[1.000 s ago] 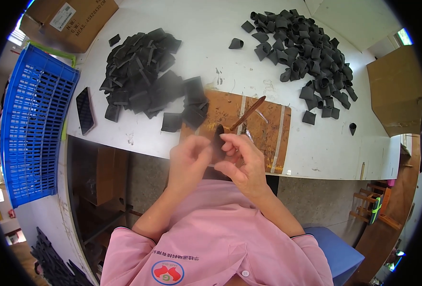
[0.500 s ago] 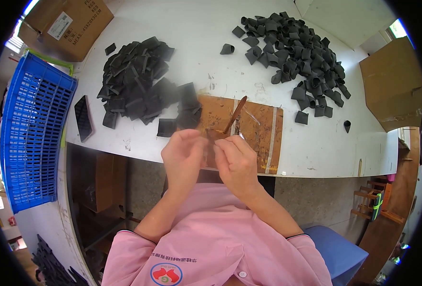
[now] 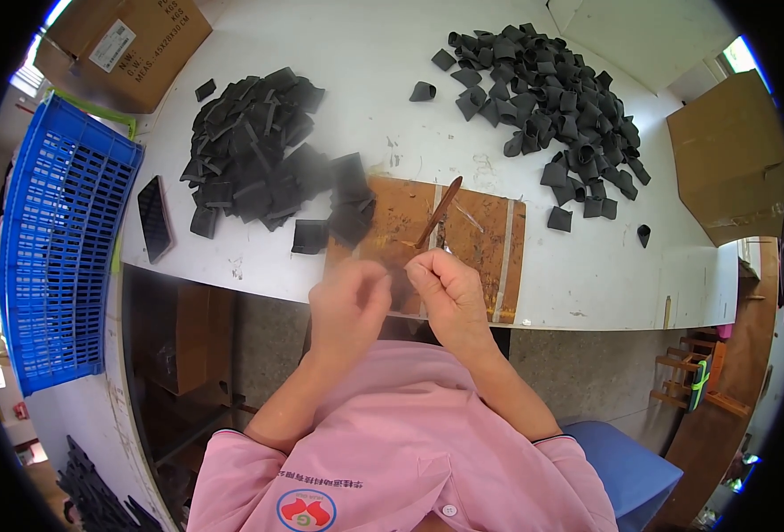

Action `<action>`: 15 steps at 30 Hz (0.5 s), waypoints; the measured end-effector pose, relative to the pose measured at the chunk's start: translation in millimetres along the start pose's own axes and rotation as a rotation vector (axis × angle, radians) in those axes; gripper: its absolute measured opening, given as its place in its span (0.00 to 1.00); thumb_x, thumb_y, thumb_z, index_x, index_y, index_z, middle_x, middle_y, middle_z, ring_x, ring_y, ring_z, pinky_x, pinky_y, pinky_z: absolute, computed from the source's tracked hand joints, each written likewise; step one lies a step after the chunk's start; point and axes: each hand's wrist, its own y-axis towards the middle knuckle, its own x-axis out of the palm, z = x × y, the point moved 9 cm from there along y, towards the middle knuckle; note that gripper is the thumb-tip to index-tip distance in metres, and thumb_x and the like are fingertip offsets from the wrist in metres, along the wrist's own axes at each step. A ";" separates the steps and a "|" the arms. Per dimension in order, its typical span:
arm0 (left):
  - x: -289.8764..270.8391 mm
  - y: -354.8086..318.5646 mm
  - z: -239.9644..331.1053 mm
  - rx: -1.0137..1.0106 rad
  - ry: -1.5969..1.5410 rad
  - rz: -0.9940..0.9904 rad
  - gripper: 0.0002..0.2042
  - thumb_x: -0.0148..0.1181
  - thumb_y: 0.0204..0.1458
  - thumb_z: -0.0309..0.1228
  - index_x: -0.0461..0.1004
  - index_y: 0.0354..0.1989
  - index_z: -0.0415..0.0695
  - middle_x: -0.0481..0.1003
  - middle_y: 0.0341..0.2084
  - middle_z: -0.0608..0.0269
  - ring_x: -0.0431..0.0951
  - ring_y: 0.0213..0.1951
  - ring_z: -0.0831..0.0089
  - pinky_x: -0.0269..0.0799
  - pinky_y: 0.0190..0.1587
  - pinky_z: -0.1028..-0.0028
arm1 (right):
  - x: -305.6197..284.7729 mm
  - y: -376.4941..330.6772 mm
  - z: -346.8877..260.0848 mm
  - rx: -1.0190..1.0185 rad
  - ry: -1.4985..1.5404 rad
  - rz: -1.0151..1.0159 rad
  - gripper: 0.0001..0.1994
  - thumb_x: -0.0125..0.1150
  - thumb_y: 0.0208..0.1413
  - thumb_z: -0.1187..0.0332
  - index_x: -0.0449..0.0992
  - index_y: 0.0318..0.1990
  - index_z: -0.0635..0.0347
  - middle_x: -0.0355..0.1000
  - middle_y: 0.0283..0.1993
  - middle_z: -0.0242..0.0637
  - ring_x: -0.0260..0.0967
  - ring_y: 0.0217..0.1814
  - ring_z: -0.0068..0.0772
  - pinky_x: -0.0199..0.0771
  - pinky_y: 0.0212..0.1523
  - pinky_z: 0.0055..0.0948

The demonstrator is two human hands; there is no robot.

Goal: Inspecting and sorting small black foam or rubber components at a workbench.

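Observation:
Both my hands are over the front edge of a worn brown board (image 3: 485,257) on the white table. My left hand (image 3: 349,306) is closed with fingers curled, slightly blurred by motion. My right hand (image 3: 452,297) is closed in a pinch, thumb against forefinger. Between the two hands is a dark, smeared patch; what either hand holds cannot be made out. Just beyond my right hand, a slim brown stick-like tool (image 3: 440,211) slants across the board. Flat black pieces (image 3: 250,151) are heaped at the left, several reaching the board's left corner.
Black pieces rolled into cone-like loops (image 3: 542,89) form a pile at the far right. A phone (image 3: 154,220) lies by the left edge, near a blue plastic basket (image 3: 64,248). Cardboard boxes stand at the far left (image 3: 144,53) and right (image 3: 733,160). A blue stool (image 3: 622,470) is lower right.
My left hand has moved slightly down, toward me, its fingers now more curled. My right hand has shifted a little to the right. The tool and the piles look the same.

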 end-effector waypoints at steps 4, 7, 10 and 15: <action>-3.1 -1.1 -3.2 -0.047 -0.030 0.073 0.02 0.57 0.46 0.20 0.70 0.25 0.36 0.67 0.18 0.72 0.64 0.18 0.87 0.58 0.20 0.87 | -10.6 -3.0 -8.2 -0.060 -0.012 0.109 0.05 0.54 0.50 0.73 0.69 0.28 0.66 0.66 0.23 0.37 0.63 0.23 0.30 0.63 0.24 0.25; 0.3 1.0 -2.8 -0.110 -0.271 0.083 0.01 0.56 0.45 0.18 0.70 0.25 0.35 0.67 0.18 0.72 0.63 0.19 0.88 0.59 0.21 0.86 | -6.2 -7.1 -34.9 -0.232 -0.129 0.095 0.05 0.55 0.50 0.72 0.69 0.29 0.66 0.65 0.26 0.37 0.63 0.24 0.30 0.64 0.25 0.25; 6.6 2.5 18.1 0.040 -0.199 0.050 0.01 0.55 0.44 0.17 0.70 0.25 0.35 0.67 0.17 0.70 0.63 0.18 0.87 0.60 0.20 0.86 | -5.3 -10.4 -41.9 -0.361 -0.172 0.111 0.06 0.56 0.48 0.72 0.70 0.31 0.65 0.64 0.28 0.38 0.63 0.24 0.33 0.64 0.24 0.26; -4.9 -9.6 14.7 0.071 0.057 0.333 0.04 0.55 0.43 0.19 0.71 0.28 0.38 0.71 0.21 0.64 0.68 0.17 0.77 0.63 0.19 0.82 | 7.7 -15.4 -60.4 -0.600 -0.573 0.206 0.05 0.56 0.43 0.77 0.70 0.30 0.63 0.63 0.27 0.38 0.64 0.26 0.39 0.67 0.24 0.30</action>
